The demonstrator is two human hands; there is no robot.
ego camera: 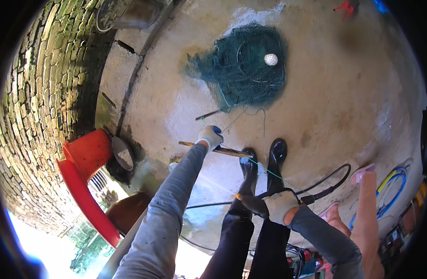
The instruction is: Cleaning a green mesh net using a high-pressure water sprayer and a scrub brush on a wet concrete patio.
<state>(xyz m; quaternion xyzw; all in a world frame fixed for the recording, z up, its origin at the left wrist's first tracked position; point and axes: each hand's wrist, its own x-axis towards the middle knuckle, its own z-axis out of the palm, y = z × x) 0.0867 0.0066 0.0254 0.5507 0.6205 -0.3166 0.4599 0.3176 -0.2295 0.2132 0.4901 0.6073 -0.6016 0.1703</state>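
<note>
My left hand [210, 137], in a white and blue work glove, is closed around a wooden stick [232, 152]. Thin green cord [269, 171] runs from near this hand down towards my right wrist. My right hand [280, 206], gloved too, grips a pressure washer spray gun [252, 203]. From its yellow-tipped nozzle a water jet [217, 185] shoots towards the upper left, below the stick. On the wet concrete ahead lies a heap of dark green netting [250, 75] with a white ball-shaped float [271, 59] on it. A thin line stretches from my left hand towards the netting.
Black hose [339, 171] loops right of my rubber boots [249, 164]. Another person's legs [366, 209] in pink stand at the right, near a blue and yellow hose [394, 188]. Against the brick wall [53, 87] sit a red bucket [91, 153] and a red basin [86, 205].
</note>
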